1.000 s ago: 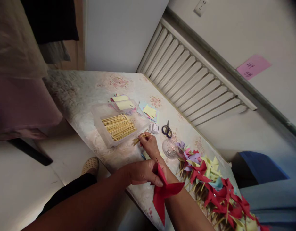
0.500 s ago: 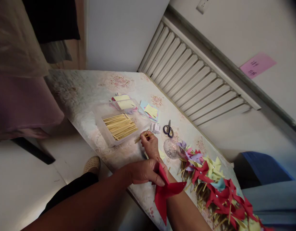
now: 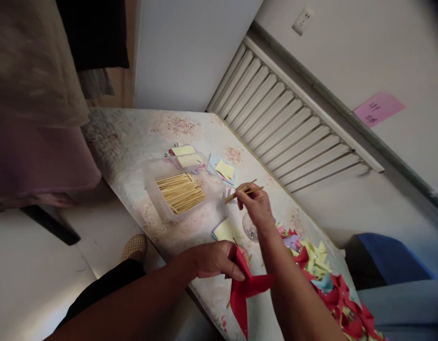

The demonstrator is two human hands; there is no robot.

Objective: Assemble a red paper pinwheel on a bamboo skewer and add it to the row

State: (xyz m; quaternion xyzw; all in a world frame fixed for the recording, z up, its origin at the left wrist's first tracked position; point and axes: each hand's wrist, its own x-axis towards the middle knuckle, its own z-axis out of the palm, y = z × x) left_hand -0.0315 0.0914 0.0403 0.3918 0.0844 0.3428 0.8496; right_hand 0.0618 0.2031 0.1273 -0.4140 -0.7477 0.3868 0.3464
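My left hand [image 3: 219, 260] is closed on a red paper pinwheel [image 3: 240, 303] near the table's front edge, its blades folded and pointing outward. Several thin wooden sticks [image 3: 231, 197] are pinched in the fingers of my right hand [image 3: 256, 203], raised over the table to the right of a clear plastic box [image 3: 152, 189]. That box holds a pile of similar sticks [image 3: 181, 193]. Between my hands lies a small stack of paper squares [image 3: 229, 230], yellow on top. Partly behind my right wrist sits a round clear container [image 3: 250, 228] of small metal pieces.
More paper squares [image 3: 185, 155] lie behind the box, with another stack [image 3: 224, 169] beside them. Finished-looking pinwheels [image 3: 338, 293] in several colours are heaped on the right, partly behind my right arm. A radiator [image 3: 293, 109] lines the wall along the flowered tablecloth [image 3: 126, 142].
My right hand has moved right and up from beside the box with the sticks, now covering the scissors. My left hand stays almost in place with the red pinwheel.
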